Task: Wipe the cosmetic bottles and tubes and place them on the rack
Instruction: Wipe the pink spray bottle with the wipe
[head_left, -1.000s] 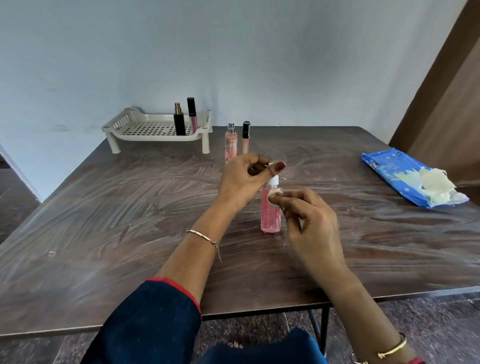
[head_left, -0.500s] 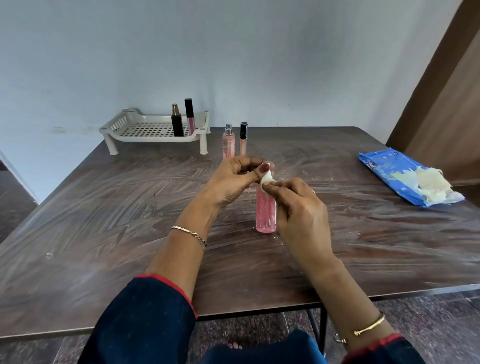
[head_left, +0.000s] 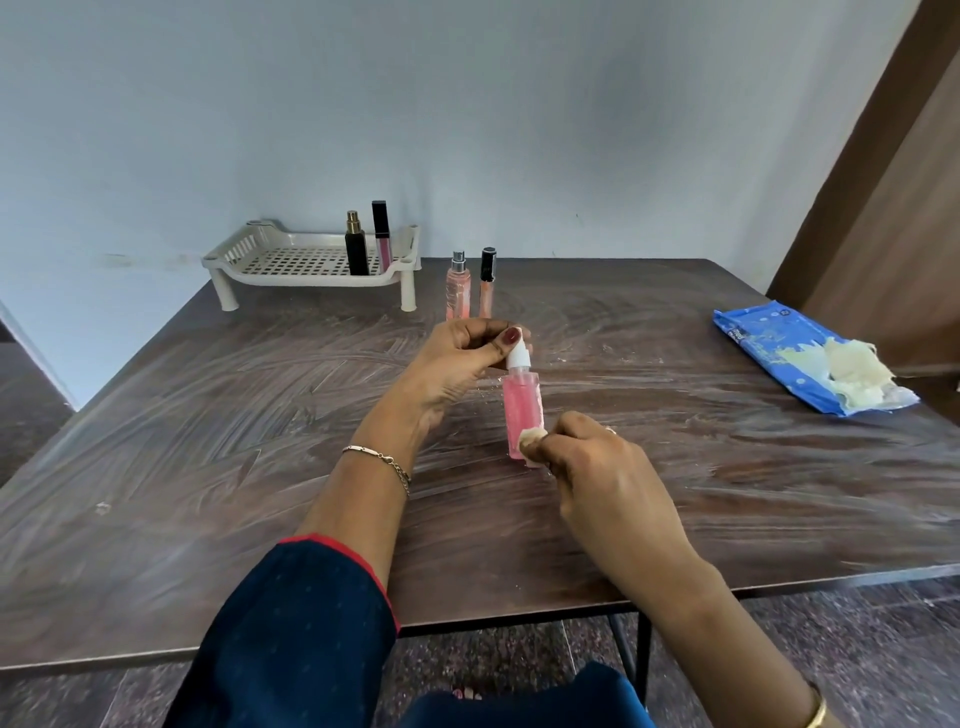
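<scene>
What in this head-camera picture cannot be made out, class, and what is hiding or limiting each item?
- Pink spray bottle: its base is covered by the right hand and the wipe.
- Its white cap: partly behind the left hand.
- Blue wipes pack: print too small to read.
- Rack: what lies behind the black bottle is hidden.

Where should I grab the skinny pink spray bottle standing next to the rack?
Pinch the pink spray bottle around its middle, coming from the front: it stands upright, with a tube close on its right and the rack on its left.
</scene>
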